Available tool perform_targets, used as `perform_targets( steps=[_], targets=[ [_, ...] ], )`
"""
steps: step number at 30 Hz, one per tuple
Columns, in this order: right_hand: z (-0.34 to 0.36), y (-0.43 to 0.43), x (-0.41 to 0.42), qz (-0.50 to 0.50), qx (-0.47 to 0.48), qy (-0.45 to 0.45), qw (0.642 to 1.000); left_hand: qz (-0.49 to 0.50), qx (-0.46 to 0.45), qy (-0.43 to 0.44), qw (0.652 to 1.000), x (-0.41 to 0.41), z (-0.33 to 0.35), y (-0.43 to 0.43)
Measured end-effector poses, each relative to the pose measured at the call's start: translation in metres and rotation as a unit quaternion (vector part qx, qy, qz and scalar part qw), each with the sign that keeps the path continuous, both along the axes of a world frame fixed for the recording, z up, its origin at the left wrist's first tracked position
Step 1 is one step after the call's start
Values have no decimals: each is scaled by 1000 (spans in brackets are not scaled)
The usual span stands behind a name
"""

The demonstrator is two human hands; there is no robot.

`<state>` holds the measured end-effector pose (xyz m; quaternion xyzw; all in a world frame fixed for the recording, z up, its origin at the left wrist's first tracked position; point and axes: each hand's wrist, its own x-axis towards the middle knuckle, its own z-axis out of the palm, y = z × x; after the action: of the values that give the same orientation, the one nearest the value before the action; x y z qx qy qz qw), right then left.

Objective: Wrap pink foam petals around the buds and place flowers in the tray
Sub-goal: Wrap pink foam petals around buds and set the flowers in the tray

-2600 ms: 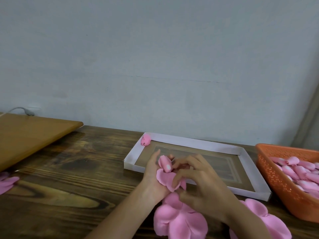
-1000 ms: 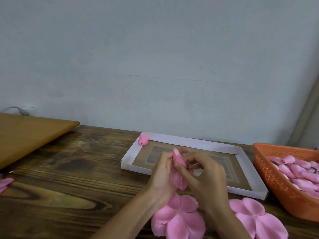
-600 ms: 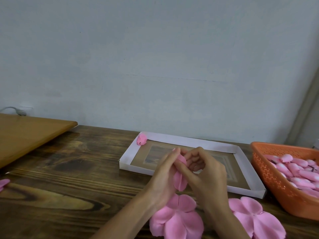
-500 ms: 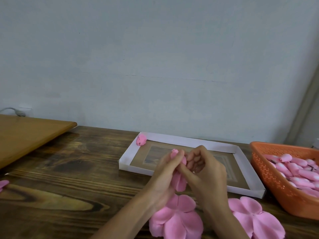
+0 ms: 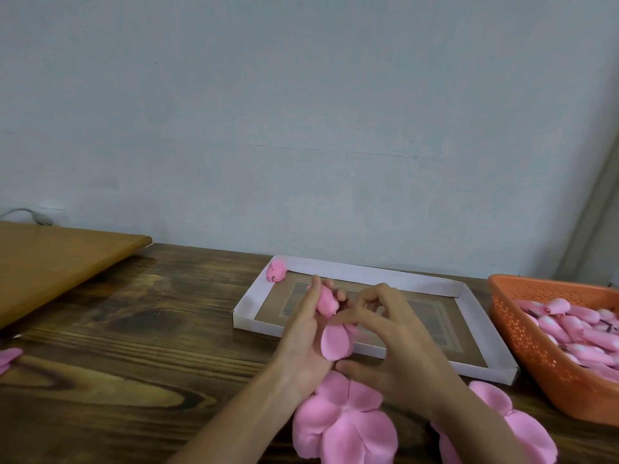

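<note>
Pink foam is sitting in both hands as I am watching the head view. My left hand (image 5: pixel 303 333) is gripping a rolled bud (image 5: pixel 326 301), and my right hand (image 5: pixel 397 349) is curling in, its index fingertip pressing a loose foam petal (image 5: pixel 336 343) against the bud's base. Both are hovering over the near rim of the white cardboard tray (image 5: pixel 368 272). One finished flower (image 5: pixel 276 274) is lying in the tray's 11 o'clock corner. At 3 o'clock an orange basket (image 5: pixel 536 346) is holding spare buds (image 5: pixel 569 326). Flat petal cutouts (image 5: pixel 345 420) are lying on the wooden table (image 5: pixel 134 329) at 6 o'clock.
</note>
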<state>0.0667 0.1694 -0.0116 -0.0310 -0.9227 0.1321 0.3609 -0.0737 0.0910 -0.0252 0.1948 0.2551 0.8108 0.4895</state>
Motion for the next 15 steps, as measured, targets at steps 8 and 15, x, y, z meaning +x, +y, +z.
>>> perform_targets(
  steps=[8, 15],
  targets=[
    [3, 0, -1, 6, -57, 50, 997, -5, -3, 2, 1000, -2, 5, 0],
    [2, -8, -7, -3, -96, 91, 991, 47, -26, 91, 994, 9, 4, -2]
  ],
)
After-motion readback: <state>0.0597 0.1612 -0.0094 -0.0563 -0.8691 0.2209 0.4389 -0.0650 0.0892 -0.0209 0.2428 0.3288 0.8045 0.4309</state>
